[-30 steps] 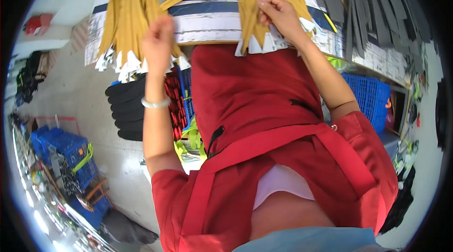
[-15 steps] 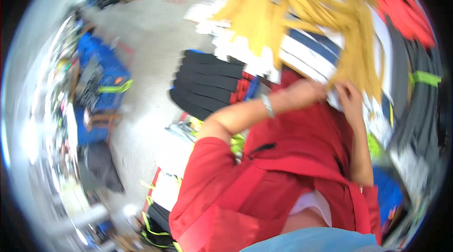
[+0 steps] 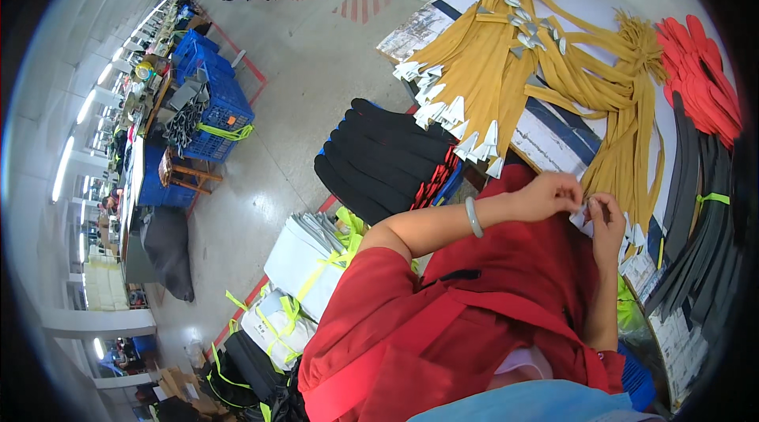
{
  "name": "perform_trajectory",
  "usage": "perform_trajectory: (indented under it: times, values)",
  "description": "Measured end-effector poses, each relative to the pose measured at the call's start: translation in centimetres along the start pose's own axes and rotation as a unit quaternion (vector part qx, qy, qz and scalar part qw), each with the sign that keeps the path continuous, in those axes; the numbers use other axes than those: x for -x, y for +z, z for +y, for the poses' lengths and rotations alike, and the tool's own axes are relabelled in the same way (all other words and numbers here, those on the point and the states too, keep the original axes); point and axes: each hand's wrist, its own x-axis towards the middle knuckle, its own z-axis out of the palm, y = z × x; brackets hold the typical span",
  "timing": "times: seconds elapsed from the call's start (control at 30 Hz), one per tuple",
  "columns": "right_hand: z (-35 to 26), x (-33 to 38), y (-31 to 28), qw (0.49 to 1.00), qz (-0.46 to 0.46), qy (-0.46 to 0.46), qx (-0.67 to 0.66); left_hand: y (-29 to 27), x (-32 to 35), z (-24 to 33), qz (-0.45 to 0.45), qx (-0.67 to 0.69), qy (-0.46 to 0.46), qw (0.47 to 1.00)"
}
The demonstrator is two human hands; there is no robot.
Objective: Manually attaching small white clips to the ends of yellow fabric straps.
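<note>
My left hand (image 3: 556, 194), with a pale bracelet on its wrist, is pinched at the near edge of the table. Close by on its right, my right hand (image 3: 605, 220) has its thumb and fingers drawn together. Between the fingertips of both is a small white piece (image 3: 583, 217), which looks like the white end of a strap. Just beyond the hands hangs a bundle of mustard-yellow straps (image 3: 624, 157). More mustard straps (image 3: 474, 54) fan across the table to the left, many ending in folded white tips (image 3: 455, 112). Silvery clips or tips (image 3: 523, 19) lie among them.
Red strips (image 3: 696, 66) and dark grey strips (image 3: 704, 209) lie on the table's right. Left of me stand a stack of black padded pieces (image 3: 387, 155) and tied white bundles (image 3: 300, 260). Blue crates (image 3: 225, 110) and a wooden stool (image 3: 190, 175) stand across the floor.
The view has shifted, so the table and straps sit lower and further right, and the blur is gone. Both hands stay close together, with a small white piece now visible between them.
</note>
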Motion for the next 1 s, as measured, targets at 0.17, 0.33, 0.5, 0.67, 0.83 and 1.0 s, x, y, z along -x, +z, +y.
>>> perform_trajectory:
  times: [0.17, 0.33, 0.5, 0.67, 0.83, 1.0]
  values:
    - [-2.2, -0.3, 1.6, 0.996, -0.006, -0.086, -0.021, -1.6, -1.1, 0.5, 0.022, 0.325, -0.115, 0.938]
    - [-2.5, 0.4, 2.0, 0.994, -0.042, -0.080, -0.070, -2.2, -0.5, 0.5, 0.003, 0.336, -0.114, 0.935]
    - [-2.1, 0.9, 2.0, 0.997, -0.031, 0.006, -0.076, -2.3, -0.7, 0.3, -0.005, 0.338, -0.131, 0.932]
    - [-3.4, -1.4, 1.4, 0.992, -0.105, 0.030, -0.067, -3.3, -1.0, 0.8, 0.003, 0.324, -0.150, 0.934]
    - [-3.6, -4.1, 0.0, 0.984, -0.179, -0.006, 0.003, -3.8, -2.0, 0.7, 0.015, 0.334, -0.182, 0.925]
    - [-4.8, -3.9, 0.1, 0.986, -0.147, 0.074, -0.010, -4.7, -1.9, -0.8, 0.022, 0.406, -0.169, 0.898]
